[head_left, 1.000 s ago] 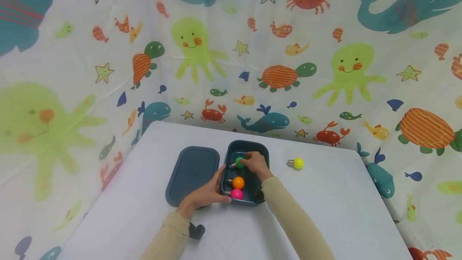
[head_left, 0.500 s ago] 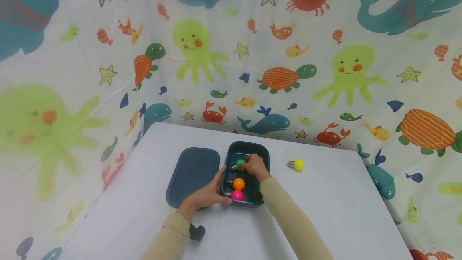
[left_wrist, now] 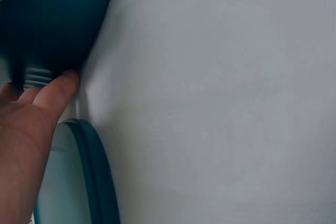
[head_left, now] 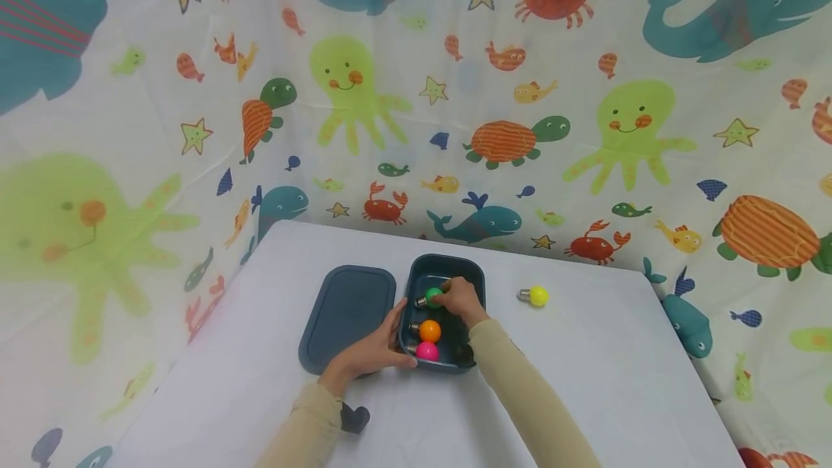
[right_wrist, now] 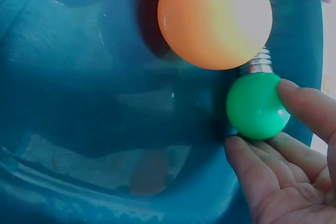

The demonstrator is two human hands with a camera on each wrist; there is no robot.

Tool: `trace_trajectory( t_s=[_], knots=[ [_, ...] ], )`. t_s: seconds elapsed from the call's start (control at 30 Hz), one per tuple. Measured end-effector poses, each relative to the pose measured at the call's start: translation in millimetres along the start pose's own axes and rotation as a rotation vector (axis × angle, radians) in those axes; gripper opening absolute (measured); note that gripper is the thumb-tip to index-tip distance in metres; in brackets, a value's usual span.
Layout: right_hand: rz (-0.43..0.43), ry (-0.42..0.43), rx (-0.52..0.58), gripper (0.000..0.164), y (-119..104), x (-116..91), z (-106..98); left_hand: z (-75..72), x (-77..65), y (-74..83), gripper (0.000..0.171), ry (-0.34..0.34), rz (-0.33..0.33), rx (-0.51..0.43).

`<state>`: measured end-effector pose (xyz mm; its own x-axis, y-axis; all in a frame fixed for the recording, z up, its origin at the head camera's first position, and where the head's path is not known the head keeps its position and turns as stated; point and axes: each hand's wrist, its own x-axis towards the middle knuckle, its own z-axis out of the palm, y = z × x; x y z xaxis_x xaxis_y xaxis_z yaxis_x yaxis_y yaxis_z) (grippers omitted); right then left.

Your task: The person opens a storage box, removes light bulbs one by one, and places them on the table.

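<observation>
In the head view a dark blue box (head_left: pixel 448 365) holds a green light bulb (head_left: pixel 434 298), an orange bulb (head_left: pixel 430 331) and a pink bulb (head_left: pixel 427 351), lying on their sides with their metal bases to the left. My right hand (head_left: pixel 463 300) reaches inside and pinches the green bulb; the right wrist view shows the thumb on one side of its globe and fingers on the other. My left hand (head_left: pixel 372 349) grips the box's near left corner, fingers along the left wall and thumb at the front. Part of the box floor is hidden by the right hand.
A dark blue lid (head_left: pixel 347 316) lies flat left of the box, partly under the left hand in this view. A yellow bulb (head_left: pixel 538 296) lies on the white table (head_left: pixel 604 352) to the right. A printed sea-animal curtain (head_left: pixel 416 92) stands behind and beside the table.
The head view has tilted very slightly. The right hand stays at the green bulb and the left hand keeps its place on the box.
</observation>
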<state>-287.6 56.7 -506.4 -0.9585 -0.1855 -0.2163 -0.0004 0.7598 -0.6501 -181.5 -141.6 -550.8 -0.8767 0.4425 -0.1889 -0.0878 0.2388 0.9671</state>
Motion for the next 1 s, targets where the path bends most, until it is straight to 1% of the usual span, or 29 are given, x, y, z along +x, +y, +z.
trace_trajectory(
  t_s=[0.13, 0.33, 0.47, 0.7, 1.0],
  knots=[
    [-0.003, -0.004, 0.008, 0.040, 0.4, -1.8, -3.3, -0.2, 0.0, -0.3, 0.113, 0.004, 0.004, 0.000],
    [-0.064, 0.017, 0.025, 0.040, 2.8, -7.1, -13.8, -1.3, 0.7, -2.5, 0.113, 0.006, 0.015, 0.001],
    [-0.080, 0.025, 0.051, 0.041, 3.8, -11.3, -24.1, -2.2, 1.2, -2.4, 0.113, 0.008, 0.015, 0.002],
    [-0.051, 0.041, 0.098, 0.047, 7.9, -20.0, -42.4, -3.5, 1.9, -2.1, 0.113, 0.008, 0.015, 0.003],
    [-0.005, 0.105, 0.231, 0.052, 29.2, -30.3, -63.8, -5.4, 3.0, -2.0, 0.114, -0.001, 0.020, 0.004]
  ],
)
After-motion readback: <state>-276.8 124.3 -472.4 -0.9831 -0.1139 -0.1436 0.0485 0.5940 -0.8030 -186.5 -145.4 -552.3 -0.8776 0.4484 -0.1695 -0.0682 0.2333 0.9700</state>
